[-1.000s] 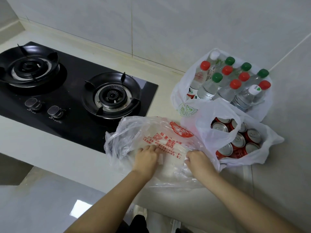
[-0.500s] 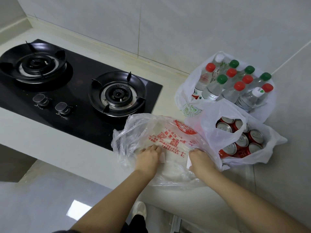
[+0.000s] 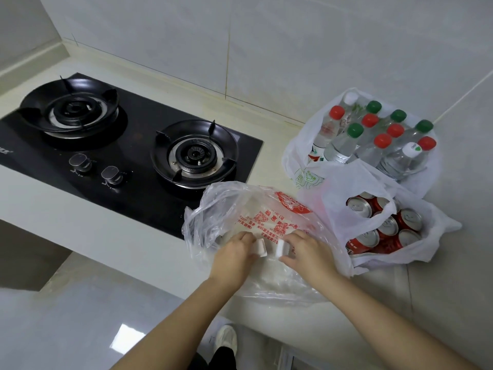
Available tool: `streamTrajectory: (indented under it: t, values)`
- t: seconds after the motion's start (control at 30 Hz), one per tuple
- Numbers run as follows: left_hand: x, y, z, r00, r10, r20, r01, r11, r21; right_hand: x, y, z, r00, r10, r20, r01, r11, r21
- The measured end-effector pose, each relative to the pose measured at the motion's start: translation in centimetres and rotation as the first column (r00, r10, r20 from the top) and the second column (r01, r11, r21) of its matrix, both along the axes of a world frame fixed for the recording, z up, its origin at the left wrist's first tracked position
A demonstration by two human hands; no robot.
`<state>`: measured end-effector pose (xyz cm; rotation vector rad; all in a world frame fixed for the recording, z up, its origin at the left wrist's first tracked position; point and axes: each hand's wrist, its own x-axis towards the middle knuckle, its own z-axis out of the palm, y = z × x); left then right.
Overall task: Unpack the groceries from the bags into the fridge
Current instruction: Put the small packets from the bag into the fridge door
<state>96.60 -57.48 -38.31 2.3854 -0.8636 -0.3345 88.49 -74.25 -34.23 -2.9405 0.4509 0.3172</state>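
Two hands have drawn together on the clear printed bag point(image 3: 256, 217) at the front edge of the tabletop point(image 3: 80, 217). The left grip point(image 3: 234, 257) and right grip point(image 3: 309, 255) now each pinch a white tab point(image 3: 260, 247), likely opening the bag. The cans bag point(image 3: 346, 204) and bottles bag point(image 3: 298, 156) wait just beside it, with the stove point(image 3: 133, 145) to the left and the tiled wall point(image 3: 293, 49) behind. No fridge is in view.

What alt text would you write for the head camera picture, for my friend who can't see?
A person's left hand and right hand each pinch a white tab on a clear red-printed bag on a kitchen counter. Right of it sit a bag of red cans and, behind, a bag of water bottles; a black gas hob lies left.
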Motion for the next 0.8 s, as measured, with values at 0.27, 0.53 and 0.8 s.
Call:
streamTrajectory:
  t: [0.27, 0.53, 0.8]
  values:
    - [0.0, 2.7, 5.0, 0.497, -0.013, -0.868, -0.560, 0.759, -0.332, 1.2, 1.4, 1.7, 0.899, -0.418, -0.131, 0.300, 0.370, 0.879]
    - [0.6, 5.9, 7.7, 0.082, -0.316, -0.945, -0.801, 0.544, -0.251, 2.9, 3.8, 2.4, 0.855, -0.258, -0.450, 0.289, -0.484, 0.826]
    - [1.5, 8.3, 8.1, 0.199, -0.147, -0.969, -0.823, 0.512, -0.246, 5.0, 6.0, 2.6, 0.872, -0.317, -0.373, 0.214, -0.437, 0.873]
